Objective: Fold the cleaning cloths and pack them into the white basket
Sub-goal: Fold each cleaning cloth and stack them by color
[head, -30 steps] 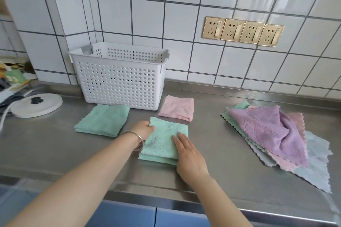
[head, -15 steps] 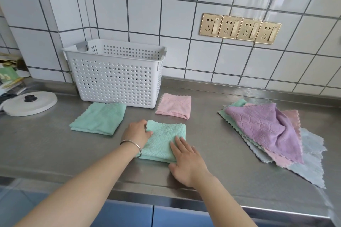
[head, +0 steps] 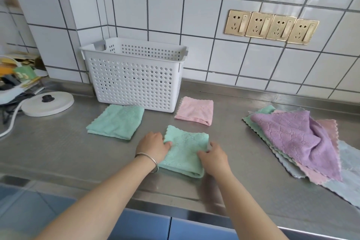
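Left hand [head: 153,147]: resting at the left edge of the near green cloth [head: 184,152], thumb lying on top of it, fingers curling at the edge and seeming to pinch it; bangle [head: 150,159] sitting on the wrist.
Right hand [head: 213,157]: sitting at the right edge of the same cloth, fingers bending down over that edge and gripping it; fingertips hidden.
Near green cloth: lying folded on the counter [head: 68,152], between both hands, in front of the basket [head: 134,76] and apart from it.
Far green cloth [head: 116,121]: lying folded, flat, left of the near one, just in front of the basket's left half.
Pink cloth [head: 194,111]: lying folded beside the basket's front right corner, touching or nearly touching it; cannot tell which.
Pile [head: 303,142]: lying unfolded at the right, well apart from the hands; purple cloth [head: 292,134] crumpling on top, pink, green and pale blue sheets fanning out beneath.
Basket: standing upright against the tiled wall [head: 214,58]; inside only partly showing, nothing showing in that part.
Sockets [head: 270,27]: 4 brass plates sitting in a row on the wall, above and right of the basket.
Lid [head: 47,103]: lying flat at the left, black knob facing up, with a white cable [head: 10,122] trailing beside it.
Clutter [head: 17,76]: blurring at the far left edge.
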`<act>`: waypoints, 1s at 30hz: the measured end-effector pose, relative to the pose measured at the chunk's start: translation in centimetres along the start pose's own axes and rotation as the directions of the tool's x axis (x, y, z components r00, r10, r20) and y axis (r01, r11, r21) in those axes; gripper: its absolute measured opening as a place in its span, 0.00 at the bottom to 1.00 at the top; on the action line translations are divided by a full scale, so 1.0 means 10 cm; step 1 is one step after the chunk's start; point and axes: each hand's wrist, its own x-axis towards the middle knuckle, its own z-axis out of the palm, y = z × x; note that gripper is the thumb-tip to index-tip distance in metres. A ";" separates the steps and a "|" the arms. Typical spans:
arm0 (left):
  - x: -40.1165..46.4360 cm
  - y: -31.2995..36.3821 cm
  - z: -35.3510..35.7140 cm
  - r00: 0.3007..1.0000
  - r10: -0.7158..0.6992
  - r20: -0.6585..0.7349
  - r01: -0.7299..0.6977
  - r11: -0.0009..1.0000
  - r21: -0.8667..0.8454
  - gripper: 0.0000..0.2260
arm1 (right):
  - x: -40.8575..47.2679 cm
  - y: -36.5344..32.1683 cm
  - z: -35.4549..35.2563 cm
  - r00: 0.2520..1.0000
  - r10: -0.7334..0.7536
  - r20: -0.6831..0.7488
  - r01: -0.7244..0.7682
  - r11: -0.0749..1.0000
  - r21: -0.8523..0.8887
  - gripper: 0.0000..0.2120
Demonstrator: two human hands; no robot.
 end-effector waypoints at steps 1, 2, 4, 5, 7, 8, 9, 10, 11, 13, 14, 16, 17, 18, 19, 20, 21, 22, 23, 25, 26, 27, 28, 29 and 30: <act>-0.02 0.00 -0.02 0.999 0.015 -0.031 -0.016 1.000 -0.025 0.17 | 0.03 -0.01 0.01 1.000 0.011 0.020 -0.013 0.998 0.055 0.21; -0.03 -0.01 -0.04 0.999 0.020 -0.049 -0.023 0.998 -0.062 0.16 | 0.04 -0.04 0.01 0.999 0.016 0.049 -0.023 0.991 0.134 0.18; -0.01 -0.09 -0.15 0.997 0.002 -0.074 -0.015 0.982 -0.188 0.13 | 0.10 -0.15 0.07 0.995 0.007 0.101 -0.036 0.957 0.288 0.16; 0.03 -0.16 -0.23 0.996 -0.021 -0.090 -0.003 0.967 -0.255 0.12 | 0.14 -0.24 0.12 0.993 -0.012 0.117 -0.028 0.941 0.338 0.16; 0.15 -0.34 -0.45 0.987 -0.074 -0.144 0.021 0.940 -0.339 0.11 | 0.21 -0.47 0.23 0.986 -0.076 0.148 0.004 0.901 0.435 0.15; 0.23 -0.44 -0.57 0.979 -0.098 -0.179 0.027 0.932 -0.360 0.11 | 0.24 -0.62 0.31 0.981 -0.109 0.163 0.019 0.881 0.472 0.12; 0.32 -0.56 -0.69 0.969 -0.121 -0.213 0.033 0.926 -0.376 0.12 | 0.28 -0.78 0.40 0.975 -0.134 0.179 0.028 0.866 0.500 0.09; 0.42 -0.68 -0.81 0.960 -0.144 -0.241 0.041 0.921 -0.387 0.12 | 0.33 -0.95 0.51 0.969 -0.153 0.195 0.030 0.854 0.520 0.06; 0.51 -0.78 -0.90 0.952 -0.164 -0.260 0.050 0.917 -0.395 0.13 | 0.37 -1.09 0.61 0.965 -0.161 0.207 0.026 0.844 0.536 0.05; 0.67 -1.00 -1.05 0.941 -0.202 -0.272 0.082 0.915 -0.396 0.14 | 0.48 -1.31 0.84 0.958 -0.154 0.244 -0.008 0.830 0.557 0.04; 0.74 -1.09 -1.08 0.939 -0.213 -0.271 0.094 0.915 -0.393 0.14 | 0.52 -1.38 0.94 0.956 -0.137 0.261 -0.035 0.826 0.562 0.06; 0.86 -1.27 -1.11 0.939 -0.225 -0.260 0.112 0.915 -0.387 0.15 | 0.63 -1.46 1.14 0.953 -0.085 0.292 -0.095 0.828 0.552 0.12; 0.91 -1.33 -1.10 0.940 -0.229 -0.251 0.121 0.917 -0.381 0.15 | 0.66 -1.48 1.22 0.952 -0.056 0.299 -0.122 0.829 0.545 0.14; 0.94 -1.39 -1.08 0.943 -0.230 -0.242 0.131 0.921 -0.367 0.14 | 0.69 -1.49 1.28 0.951 -0.031 0.307 -0.145 0.834 0.533 0.15; 0.98 -1.44 -1.05 0.945 -0.234 -0.230 0.145 0.927 -0.347 0.13 | 0.72 -1.49 1.35 0.950 -0.009 0.313 -0.161 0.842 0.515 0.16; 1.01 -1.48 -1.02 0.946 -0.238 -0.221 0.157 0.931 -0.329 0.11 | 0.74 -1.50 1.41 0.950 0.006 0.312 -0.168 0.853 0.495 0.16; 1.04 -1.53 -0.98 0.946 -0.241 -0.215 0.165 0.933 -0.319 0.10 | 0.77 -1.50 1.47 0.952 0.016 0.305 -0.168 0.862 0.478 0.17; 1.07 -1.58 -0.93 0.946 -0.247 -0.210 0.172 0.932 -0.318 0.09 | 0.80 -1.50 1.53 0.955 0.023 0.295 -0.165 0.869 0.466 0.17; 1.09 -1.63 -0.89 0.945 -0.255 -0.203 0.182 0.930 -0.321 0.09 | 0.81 -1.51 1.57 0.960 0.028 0.277 -0.157 0.878 0.453 0.17; 1.12 -1.68 -0.84 0.945 -0.273 -0.181 0.205 0.923 -0.326 0.11 | 0.83 -1.52 1.63 0.969 0.034 0.243 -0.135 0.901 0.411 0.18; 1.13 -1.69 -0.81 0.944 -0.281 -0.171 0.215 0.920 -0.329 0.12 | 0.84 -1.52 1.64 0.973 0.038 0.228 -0.127 0.912 0.390 0.18; 1.14 -1.69 -0.79 0.945 -0.282 -0.168 0.215 0.919 -0.332 0.12 | 0.86 -1.52 1.64 0.975 0.046 0.216 -0.127 0.917 0.378 0.18; 1.14 -1.68 -0.78 0.946 -0.279 -0.167 0.212 0.919 -0.334 0.12 | 0.87 -1.51 1.63 0.977 0.053 0.205 -0.126 0.922 0.365 0.18; 1.14 -1.67 -0.76 0.947 -0.277 -0.161 0.211 0.918 -0.336 0.13 | 0.89 -1.50 1.63 0.979 0.056 0.195 -0.123 0.928 0.352 0.17; 1.13 -1.67 -0.74 0.949 -0.275 -0.151 0.212 0.918 -0.336 0.13 | 0.90 -1.48 1.63 0.981 0.057 0.188 -0.118 0.935 0.334 0.16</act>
